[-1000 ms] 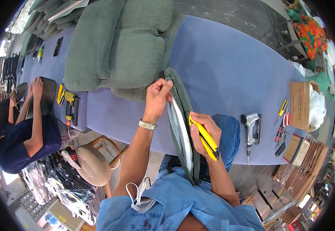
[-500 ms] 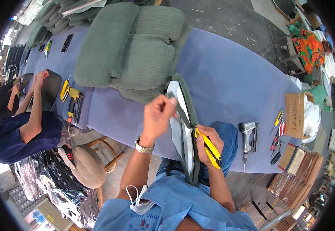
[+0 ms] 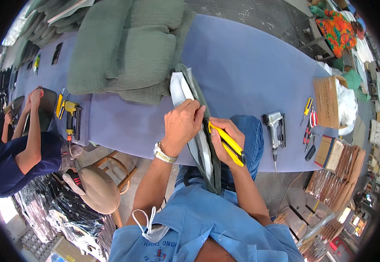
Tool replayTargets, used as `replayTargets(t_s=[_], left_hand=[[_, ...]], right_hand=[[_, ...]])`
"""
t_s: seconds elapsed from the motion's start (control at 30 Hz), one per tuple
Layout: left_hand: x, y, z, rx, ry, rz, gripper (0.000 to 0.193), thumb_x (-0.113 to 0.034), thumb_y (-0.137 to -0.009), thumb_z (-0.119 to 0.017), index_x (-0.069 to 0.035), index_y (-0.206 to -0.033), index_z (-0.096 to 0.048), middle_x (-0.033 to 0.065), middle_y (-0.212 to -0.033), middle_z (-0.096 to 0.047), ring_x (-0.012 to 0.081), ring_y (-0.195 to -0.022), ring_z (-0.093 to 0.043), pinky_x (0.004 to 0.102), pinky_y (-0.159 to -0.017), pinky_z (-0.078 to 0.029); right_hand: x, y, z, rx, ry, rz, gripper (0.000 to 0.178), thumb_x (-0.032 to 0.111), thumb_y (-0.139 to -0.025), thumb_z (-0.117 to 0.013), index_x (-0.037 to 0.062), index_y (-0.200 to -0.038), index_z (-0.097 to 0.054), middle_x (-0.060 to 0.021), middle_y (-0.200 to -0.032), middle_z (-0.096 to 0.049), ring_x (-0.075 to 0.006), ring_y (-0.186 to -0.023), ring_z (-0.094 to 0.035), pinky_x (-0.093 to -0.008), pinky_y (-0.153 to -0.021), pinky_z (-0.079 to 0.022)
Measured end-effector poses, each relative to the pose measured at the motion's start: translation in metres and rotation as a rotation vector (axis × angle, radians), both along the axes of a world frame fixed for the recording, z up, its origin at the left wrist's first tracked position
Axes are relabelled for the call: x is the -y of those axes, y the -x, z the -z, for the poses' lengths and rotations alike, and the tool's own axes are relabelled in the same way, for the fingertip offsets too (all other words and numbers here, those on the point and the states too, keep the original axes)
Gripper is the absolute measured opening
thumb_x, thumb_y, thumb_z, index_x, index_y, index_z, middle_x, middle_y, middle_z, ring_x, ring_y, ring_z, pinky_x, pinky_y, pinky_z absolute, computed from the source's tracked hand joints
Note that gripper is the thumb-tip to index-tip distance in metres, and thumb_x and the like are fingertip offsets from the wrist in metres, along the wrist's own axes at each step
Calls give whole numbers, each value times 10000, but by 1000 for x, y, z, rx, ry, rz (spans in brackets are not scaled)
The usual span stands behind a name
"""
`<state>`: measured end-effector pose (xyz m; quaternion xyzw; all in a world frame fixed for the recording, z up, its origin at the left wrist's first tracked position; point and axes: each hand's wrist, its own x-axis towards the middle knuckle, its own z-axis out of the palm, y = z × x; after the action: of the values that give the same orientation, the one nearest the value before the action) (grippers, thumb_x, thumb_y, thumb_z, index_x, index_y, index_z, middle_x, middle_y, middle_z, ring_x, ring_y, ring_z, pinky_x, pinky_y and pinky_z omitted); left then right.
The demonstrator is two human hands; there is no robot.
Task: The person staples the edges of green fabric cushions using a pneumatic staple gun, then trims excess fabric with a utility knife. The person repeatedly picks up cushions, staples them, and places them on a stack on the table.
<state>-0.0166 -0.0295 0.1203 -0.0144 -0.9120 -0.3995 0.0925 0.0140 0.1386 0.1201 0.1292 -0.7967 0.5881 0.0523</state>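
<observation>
A long, narrow cushion piece (image 3: 215,179) with dark green fabric stands tilted between my body and the table, its white and pale grey underside partly exposed. My left hand (image 3: 182,122), with a metal watch on the wrist, is closed in a pinch on the green fabric edge along the middle of the piece. Beside it, my right hand (image 3: 228,135) grips a yellow utility knife (image 3: 231,148), its front end against the fabric next to my left fingers. The blade is too hidden to make out.
Green cushions (image 3: 146,52) are stacked on the blue-covered table (image 3: 233,56). A grey staple gun (image 3: 275,131) lies right, near screwdrivers and a cardboard box (image 3: 327,102) of white stuffing. Left, a yellow staple gun (image 3: 71,118) lies near a co-worker (image 3: 28,153).
My left hand has come down onto the fabric, closer to my right hand. The knife stays in my right hand. The whole view has shifted a little.
</observation>
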Motion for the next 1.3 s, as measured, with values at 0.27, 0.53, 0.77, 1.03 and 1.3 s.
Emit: replayTargets(t_s=[0.27,0.53,0.77,1.03,1.3], left_hand=[[10,5,46,354,-641,-47,358,-267,-1032,-675,-43,-760,-613,-23,-679,-604,39,-600,-545,242,-533,-409],[8,11,56,395,-925,-43,363,-284,-1027,-680,-57,-750,-620,-1,-705,-647,48,-584,-552,234,-559,-442],[8,12,56,372,-1062,-47,349,-286,-1041,-658,-51,-785,-638,32,-788,-714,46,-615,-549,236,-578,-442],[18,-59,16,488,-727,117,288,-262,-1061,-619,13,-1052,-704,54,-877,-736,85,-753,-648,250,-692,-520],[9,-127,16,357,-538,76,170,-167,-988,-709,1,-1011,-723,88,-861,-727,126,-704,-682,283,-613,-501]], right_hand=[[-7,-7,3,38,9,-12,177,-16,-913,-649,-44,-1082,-694,-208,-1116,-731,-267,-1016,-723,-342,-910,-558],[-22,-43,-3,7,-29,53,179,-17,-891,-662,-27,-1067,-692,-213,-1095,-739,-293,-978,-743,-342,-870,-581],[-38,-98,-18,28,-112,82,169,-33,-874,-672,-37,-1042,-689,-226,-1090,-742,-316,-994,-751,-342,-862,-594],[-29,-100,-19,-1,-132,84,187,-36,-880,-650,-49,-1061,-697,-247,-1092,-732,-318,-1009,-740,-349,-893,-580],[-19,-103,-15,-63,-182,62,204,-14,-887,-673,-25,-1089,-700,-230,-1107,-735,-313,-1017,-742,-345,-895,-580]])
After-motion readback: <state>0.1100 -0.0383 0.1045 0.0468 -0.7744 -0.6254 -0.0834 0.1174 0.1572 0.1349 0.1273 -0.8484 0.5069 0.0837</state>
